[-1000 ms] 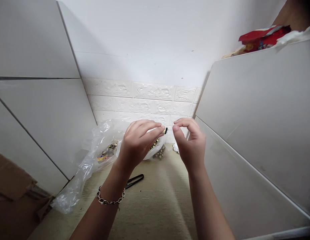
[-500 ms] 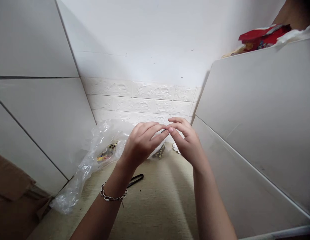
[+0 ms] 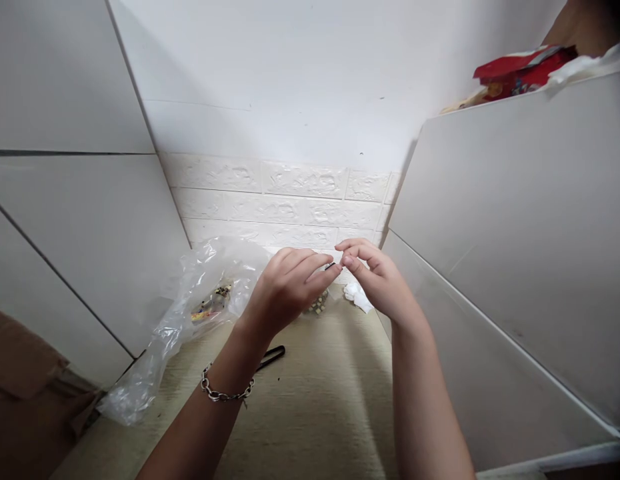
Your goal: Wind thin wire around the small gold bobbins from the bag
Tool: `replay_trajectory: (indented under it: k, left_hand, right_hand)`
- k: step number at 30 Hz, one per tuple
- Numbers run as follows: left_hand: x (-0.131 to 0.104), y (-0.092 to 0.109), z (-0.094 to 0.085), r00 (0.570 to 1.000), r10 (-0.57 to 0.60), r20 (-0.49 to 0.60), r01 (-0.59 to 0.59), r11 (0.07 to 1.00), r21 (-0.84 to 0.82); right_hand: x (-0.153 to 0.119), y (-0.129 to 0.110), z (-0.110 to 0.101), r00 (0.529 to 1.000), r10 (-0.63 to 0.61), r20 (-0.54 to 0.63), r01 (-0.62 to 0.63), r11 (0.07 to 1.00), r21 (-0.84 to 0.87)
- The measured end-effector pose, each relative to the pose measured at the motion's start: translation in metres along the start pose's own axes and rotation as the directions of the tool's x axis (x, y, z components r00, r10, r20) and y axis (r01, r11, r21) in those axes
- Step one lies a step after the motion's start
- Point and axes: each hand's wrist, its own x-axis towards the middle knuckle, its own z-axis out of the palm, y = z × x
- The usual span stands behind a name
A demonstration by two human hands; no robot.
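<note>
My left hand (image 3: 290, 283) is raised over the work surface, thumb and fingers closed on a small dark piece (image 3: 330, 265) that mostly hides behind them. Close against those fingertips, my right hand (image 3: 373, 270) pinches thumb to index finger; whatever it grips is too small to make out. Beneath the hands, a pack of small yellowish square pieces (image 3: 318, 304) shows in part. A black looped tool (image 3: 273, 356) lies under my left wrist, its other end covered by the arm.
A large clear plastic bag (image 3: 165, 340) with colourful small contents spreads on the left. White crumpled material (image 3: 359, 298) lies behind my right hand. Pale cabinets (image 3: 495, 247) rise on both sides, with a red packet (image 3: 520, 70) atop the right one. Cardboard (image 3: 25, 360) sits lower left.
My right hand has shifted slightly right and its fingertips have drawn a little away from the left hand's. More of the white crumpled material now shows.
</note>
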Motion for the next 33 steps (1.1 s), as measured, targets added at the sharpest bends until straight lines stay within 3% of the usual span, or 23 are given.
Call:
replay_trajectory:
  k: [5, 9, 11, 13, 15, 17, 20, 27, 33]
  left_hand:
    - [-0.001, -0.003, 0.002, 0.991, -0.130, -0.017, 0.128, 0.987, -0.095]
    - [0.004, 0.001, 0.004, 0.937, -0.347, -0.025, 0.313, 0.872, -0.376]
    - [0.006, 0.004, 0.003, 0.867, -0.491, 0.087, 0.447, 0.687, -0.572]
    - [0.007, 0.006, 0.003, 0.763, -0.571, 0.303, 0.578, 0.395, -0.714]
    - [0.006, 0.006, 0.004, 0.680, -0.537, 0.500, 0.637, 0.093, -0.766]
    - [0.005, 0.006, 0.005, 0.630, -0.469, 0.619, 0.633, -0.151, -0.759]
    - [0.005, 0.006, 0.006, 0.566, -0.396, 0.724, 0.616, -0.381, -0.690]
    - [0.005, 0.006, 0.007, 0.502, -0.332, 0.798, 0.588, -0.546, -0.597]
    - [0.003, 0.003, 0.011, 0.525, -0.358, 0.772, 0.621, -0.459, -0.635]
  right_hand:
    - [-0.002, -0.004, -0.002, 0.999, -0.011, -0.035, 0.013, 0.999, 0.052]
    - [-0.004, -0.011, 0.000, 0.994, -0.049, -0.098, 0.066, 0.982, 0.179]
    - [-0.005, -0.015, 0.002, 0.986, -0.062, -0.157, 0.105, 0.954, 0.282]
    - [-0.006, -0.018, 0.002, 0.974, -0.054, -0.218, 0.133, 0.920, 0.370]
    - [-0.008, -0.020, 0.003, 0.970, -0.025, -0.241, 0.122, 0.910, 0.396]
    - [-0.008, -0.022, 0.003, 0.976, 0.007, -0.219, 0.074, 0.930, 0.360]
    - [-0.008, -0.023, 0.005, 0.982, 0.058, -0.181, -0.008, 0.964, 0.265]
    - [-0.008, -0.030, 0.012, 0.969, 0.112, -0.219, -0.066, 0.976, 0.207]
    - [-0.009, -0.037, 0.015, 0.955, 0.146, -0.259, -0.151, 0.989, 0.004]
